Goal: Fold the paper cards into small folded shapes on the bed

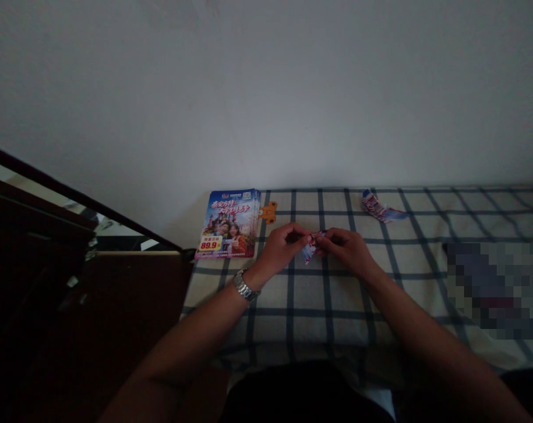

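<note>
Paper point(309, 254) pinched in both hands point(280, 244) point(349, 249) is partly hidden.

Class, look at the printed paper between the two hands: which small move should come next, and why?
Perhaps the right hand should press the printed paper flatter at its top, since that hand and the left hand both pinch it there, close together, while a pointed end sticks out below.
</note>
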A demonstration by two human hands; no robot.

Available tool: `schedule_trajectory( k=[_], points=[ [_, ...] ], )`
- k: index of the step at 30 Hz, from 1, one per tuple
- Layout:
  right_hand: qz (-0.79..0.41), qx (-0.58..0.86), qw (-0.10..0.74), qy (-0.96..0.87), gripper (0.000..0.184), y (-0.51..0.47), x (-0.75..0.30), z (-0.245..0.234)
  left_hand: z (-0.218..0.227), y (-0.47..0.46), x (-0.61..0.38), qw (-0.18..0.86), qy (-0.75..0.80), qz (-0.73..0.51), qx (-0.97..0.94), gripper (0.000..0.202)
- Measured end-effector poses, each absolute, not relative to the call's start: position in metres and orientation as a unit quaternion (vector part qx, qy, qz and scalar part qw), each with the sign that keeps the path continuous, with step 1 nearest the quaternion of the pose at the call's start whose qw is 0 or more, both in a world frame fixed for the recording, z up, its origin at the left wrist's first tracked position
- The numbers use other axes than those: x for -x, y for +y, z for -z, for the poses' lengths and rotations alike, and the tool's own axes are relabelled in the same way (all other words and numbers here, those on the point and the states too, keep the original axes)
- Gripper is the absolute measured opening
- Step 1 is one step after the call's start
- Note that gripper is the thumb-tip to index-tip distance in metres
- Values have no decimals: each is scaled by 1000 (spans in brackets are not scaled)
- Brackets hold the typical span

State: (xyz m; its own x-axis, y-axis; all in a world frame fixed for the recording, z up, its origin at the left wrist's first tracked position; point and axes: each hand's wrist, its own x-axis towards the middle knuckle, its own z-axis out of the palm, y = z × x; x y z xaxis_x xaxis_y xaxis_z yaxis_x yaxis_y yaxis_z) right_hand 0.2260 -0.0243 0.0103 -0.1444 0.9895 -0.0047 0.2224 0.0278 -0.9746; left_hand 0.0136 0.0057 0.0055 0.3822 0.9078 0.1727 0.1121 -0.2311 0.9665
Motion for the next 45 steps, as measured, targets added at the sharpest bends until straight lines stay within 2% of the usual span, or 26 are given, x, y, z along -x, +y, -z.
schedule_trajectory(
  k=[6,13,19,32,40,45],
  points=[
    [-482,506,425,-575,37,-23,-222,-11,-2,6,-14,498,377,-420,-659,25],
    [-457,496,374,-637,36,-23,-225,-5,-2,8,-12,479,373,-427,-670,21],
    [-454,488,375,-644,34,-24,-226,-8,-1,7,-14,486,375,-425,-665,20],
    [-456,502,428,-597,32,-23,-227,-5,-10,8,-11,549,332,-409,-649,27],
    [-447,501,360,-648,36,-24,-226,-9,-8,9,-12,514,351,-434,-651,25],
    [-431,494,357,-666,37,-24,-228,-8,-7,8,-12,509,352,-430,-657,23]
  ],
)
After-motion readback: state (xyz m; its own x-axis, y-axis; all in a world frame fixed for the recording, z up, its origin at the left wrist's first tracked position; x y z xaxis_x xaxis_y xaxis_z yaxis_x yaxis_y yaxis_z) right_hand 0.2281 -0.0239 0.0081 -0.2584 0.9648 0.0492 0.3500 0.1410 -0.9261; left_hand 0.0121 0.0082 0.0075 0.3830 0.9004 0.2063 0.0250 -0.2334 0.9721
